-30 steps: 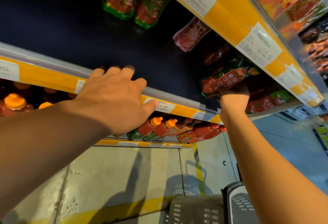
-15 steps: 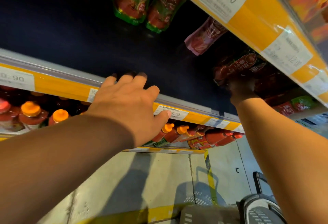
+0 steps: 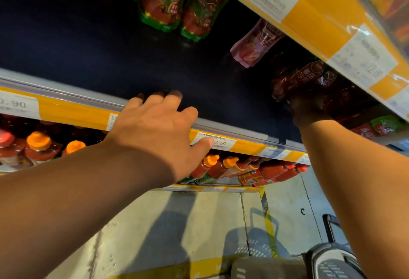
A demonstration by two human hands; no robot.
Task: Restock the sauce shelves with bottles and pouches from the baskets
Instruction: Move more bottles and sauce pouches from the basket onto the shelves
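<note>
My left hand rests on the front edge of the dark middle shelf, fingers over the rail, thumb on a price tag. My right hand reaches deep into the shelf at the right and grips a red sauce pouch in the shadow under the upper yellow rail. More pouches stand on this shelf: two green-edged ones at the back and a pink one.
The upper shelf rail with price tags hangs over the right side. Below, orange-capped sauce bottles fill the lower shelf. A grey basket sits on the floor at the bottom right. A red-green pouch lies to the right of my right wrist.
My right hand has pushed the red pouch farther back and up into the shelf. My left hand has stayed on the shelf edge. The view has moved closer to the shelves.
</note>
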